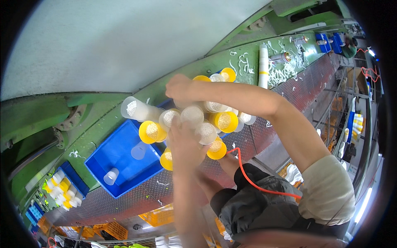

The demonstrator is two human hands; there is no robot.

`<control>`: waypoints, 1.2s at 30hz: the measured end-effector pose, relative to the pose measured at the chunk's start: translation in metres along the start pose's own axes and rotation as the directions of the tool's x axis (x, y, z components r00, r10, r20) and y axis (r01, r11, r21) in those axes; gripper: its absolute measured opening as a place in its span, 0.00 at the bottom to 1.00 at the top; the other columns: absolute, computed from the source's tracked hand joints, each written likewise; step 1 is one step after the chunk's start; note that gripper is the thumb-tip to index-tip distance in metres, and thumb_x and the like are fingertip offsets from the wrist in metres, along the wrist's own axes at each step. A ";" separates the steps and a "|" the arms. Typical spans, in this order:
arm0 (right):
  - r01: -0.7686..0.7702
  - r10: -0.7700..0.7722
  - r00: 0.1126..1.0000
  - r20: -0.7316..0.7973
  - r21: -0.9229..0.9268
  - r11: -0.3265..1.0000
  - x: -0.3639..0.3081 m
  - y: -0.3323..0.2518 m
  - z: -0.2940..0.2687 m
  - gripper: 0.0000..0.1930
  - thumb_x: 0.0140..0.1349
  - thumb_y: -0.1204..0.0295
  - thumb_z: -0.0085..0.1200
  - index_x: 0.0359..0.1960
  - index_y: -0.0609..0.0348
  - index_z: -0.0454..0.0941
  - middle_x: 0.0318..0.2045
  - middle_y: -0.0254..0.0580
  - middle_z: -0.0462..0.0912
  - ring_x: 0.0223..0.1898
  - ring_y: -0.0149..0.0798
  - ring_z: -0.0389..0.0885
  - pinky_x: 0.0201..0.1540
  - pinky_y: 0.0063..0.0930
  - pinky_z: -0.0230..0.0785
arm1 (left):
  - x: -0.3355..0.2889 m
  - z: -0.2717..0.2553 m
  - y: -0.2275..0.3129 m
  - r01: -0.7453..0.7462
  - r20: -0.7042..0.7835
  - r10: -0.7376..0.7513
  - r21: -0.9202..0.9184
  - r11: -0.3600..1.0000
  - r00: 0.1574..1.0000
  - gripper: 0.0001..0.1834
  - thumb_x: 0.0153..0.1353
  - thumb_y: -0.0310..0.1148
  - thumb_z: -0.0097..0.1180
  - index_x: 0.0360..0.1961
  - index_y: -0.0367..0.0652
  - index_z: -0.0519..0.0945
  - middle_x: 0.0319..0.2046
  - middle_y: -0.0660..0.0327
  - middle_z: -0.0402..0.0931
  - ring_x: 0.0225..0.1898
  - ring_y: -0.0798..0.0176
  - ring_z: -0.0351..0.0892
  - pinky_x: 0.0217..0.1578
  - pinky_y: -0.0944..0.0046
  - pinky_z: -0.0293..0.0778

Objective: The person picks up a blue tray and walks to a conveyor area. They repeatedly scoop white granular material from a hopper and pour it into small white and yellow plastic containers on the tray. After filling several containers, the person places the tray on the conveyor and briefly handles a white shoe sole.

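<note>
A cluster of translucent white cups (206, 133) and yellow cups (223, 120) fills the middle, many showing small white pellets inside. My left hand (184, 142) reaches up from below and overlaps the near cups; motion blur hides its fingers. On the far side of the cluster, my right hand (178, 87) is closed like a fist, and whatever it holds is hidden. One pale cup (136, 109) with white pellets juts out tilted at the left, smeared by movement. Another yellow cup (151, 132) sits just left of my left hand.
A blue bin (97, 163) at left holds a clear cup (111, 176) lying on its side. A long white cup stack (263, 66), a spray can (281, 58) and white shavings (283, 73) lie along the green ledge. An orange-red hose (264, 190) crosses near my lap.
</note>
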State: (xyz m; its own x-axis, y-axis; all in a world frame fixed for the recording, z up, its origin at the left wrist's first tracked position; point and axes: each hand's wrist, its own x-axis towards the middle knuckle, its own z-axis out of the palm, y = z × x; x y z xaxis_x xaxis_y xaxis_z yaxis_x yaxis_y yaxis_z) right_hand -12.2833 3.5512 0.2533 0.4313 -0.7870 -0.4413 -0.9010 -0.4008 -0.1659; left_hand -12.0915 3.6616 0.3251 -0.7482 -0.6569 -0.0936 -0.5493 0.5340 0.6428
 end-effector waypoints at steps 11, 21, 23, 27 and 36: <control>0.060 -0.044 0.989 -0.144 0.108 0.992 0.022 -0.023 0.019 0.09 0.60 0.71 0.57 0.36 0.52 0.89 0.39 0.42 0.89 0.46 0.47 0.88 0.45 0.40 0.81 | -0.025 0.019 0.008 -0.074 -0.029 0.073 -0.066 0.995 0.997 0.12 0.45 0.39 0.73 0.32 0.48 0.89 0.59 0.56 0.72 0.65 0.35 0.64 0.64 0.34 0.61; -0.081 0.078 0.996 0.051 0.074 0.994 -0.001 -0.004 -0.018 0.10 0.59 0.74 0.54 0.36 0.57 0.88 0.38 0.49 0.88 0.44 0.54 0.88 0.45 0.43 0.82 | -0.031 0.020 0.008 -0.091 -0.051 0.090 -0.026 0.996 0.995 0.18 0.44 0.42 0.75 0.31 0.40 0.88 0.62 0.51 0.68 0.66 0.33 0.62 0.63 0.33 0.60; -0.086 0.081 0.993 0.082 0.061 0.994 -0.008 0.009 -0.024 0.10 0.60 0.75 0.53 0.36 0.57 0.88 0.38 0.49 0.88 0.44 0.54 0.87 0.45 0.44 0.81 | -0.031 0.019 0.007 -0.094 -0.068 0.091 -0.031 0.995 0.993 0.18 0.43 0.42 0.75 0.31 0.41 0.88 0.62 0.51 0.68 0.65 0.33 0.62 0.63 0.33 0.60; -0.156 0.153 0.973 0.173 0.003 0.988 -0.017 0.019 -0.032 0.09 0.62 0.73 0.53 0.35 0.53 0.88 0.38 0.45 0.89 0.44 0.51 0.88 0.44 0.45 0.80 | -0.031 0.018 0.007 -0.105 -0.098 0.100 -0.050 0.993 0.990 0.17 0.41 0.41 0.76 0.30 0.42 0.88 0.61 0.52 0.69 0.64 0.34 0.63 0.61 0.34 0.61; -0.015 0.019 0.999 0.029 -0.130 0.991 0.004 0.007 0.008 0.07 0.56 0.72 0.56 0.31 0.52 0.88 0.30 0.45 0.88 0.35 0.49 0.88 0.34 0.44 0.79 | -0.031 0.017 0.007 -0.101 -0.104 0.094 -0.065 0.993 0.990 0.16 0.41 0.39 0.76 0.29 0.41 0.87 0.60 0.52 0.69 0.63 0.35 0.64 0.61 0.35 0.61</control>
State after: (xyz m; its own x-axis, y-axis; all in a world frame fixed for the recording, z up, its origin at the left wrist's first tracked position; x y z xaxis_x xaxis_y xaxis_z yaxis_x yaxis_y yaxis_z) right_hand -12.2879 3.5495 0.2432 0.4124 -0.7806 -0.4697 -0.8939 -0.4462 -0.0434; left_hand -12.0782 3.6946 0.3200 -0.7539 -0.6554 0.0466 -0.4455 0.5620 0.6969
